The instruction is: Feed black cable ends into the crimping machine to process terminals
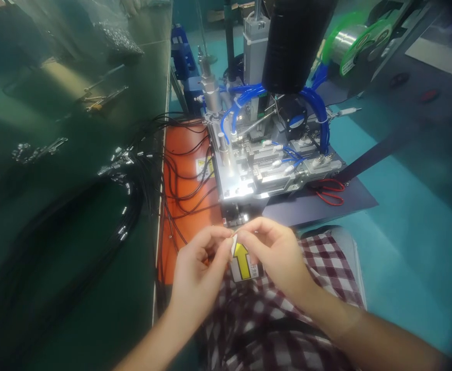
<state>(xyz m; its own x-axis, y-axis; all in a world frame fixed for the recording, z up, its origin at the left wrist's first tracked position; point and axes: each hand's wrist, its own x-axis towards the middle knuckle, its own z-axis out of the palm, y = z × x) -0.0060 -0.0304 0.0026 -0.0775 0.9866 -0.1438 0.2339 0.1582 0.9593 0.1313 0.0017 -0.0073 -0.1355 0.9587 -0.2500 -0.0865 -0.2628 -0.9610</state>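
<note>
My left hand (203, 268) and my right hand (274, 252) meet in front of my lap, fingertips pinched close together. What lies between the fingertips is too small and blurred to make out. Just below and behind them shows a white label (243, 265) with a yellow arrow and printed characters, partly covered by my fingers. I cannot tell whether the hands touch it. Right beyond the hands stands a metal bench machine (241, 188) with blue air tubes (320, 118).
A dark green worktop (75, 288) at left carries black cables (135, 206) with shiny metal ends. Some cables cross an orange surface (187, 139). A green-flanged wire spool (349, 44) hangs upper right. Red-handled scissors or pliers (330, 191) lie right of the machine.
</note>
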